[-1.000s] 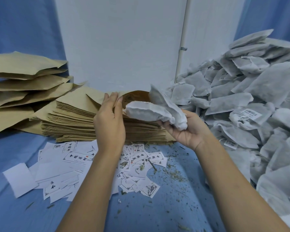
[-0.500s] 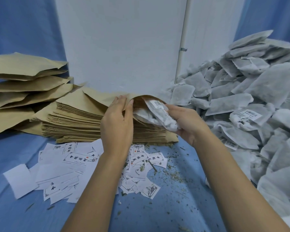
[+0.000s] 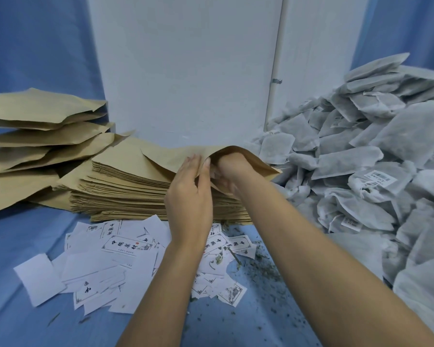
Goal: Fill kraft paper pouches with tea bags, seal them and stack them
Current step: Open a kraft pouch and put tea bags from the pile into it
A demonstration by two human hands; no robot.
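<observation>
Right hand (image 3: 232,169) wrist-deep in an open kraft pouch (image 3: 257,162) on a blue-covered table (image 3: 23,246).

A heap of white tea bags (image 3: 376,159) fills the table from 1 to 4 o'clock. A stack of flat pouches (image 3: 125,194) sits at centre, with a looser pile of bulging pouches (image 3: 35,146) at 9 o'clock. Printed paper labels (image 3: 105,266) lie scattered at 7 o'clock. The open pouch lies on top of the flat stack, just above centre, its mouth facing the camera. The left hand (image 3: 189,196) pinches the mouth's upper edge between thumb and fingers. The right hand's fingers are hidden inside, so their grip cannot be told. Tea crumbs (image 3: 263,269) dot the cloth at 5 o'clock.
</observation>
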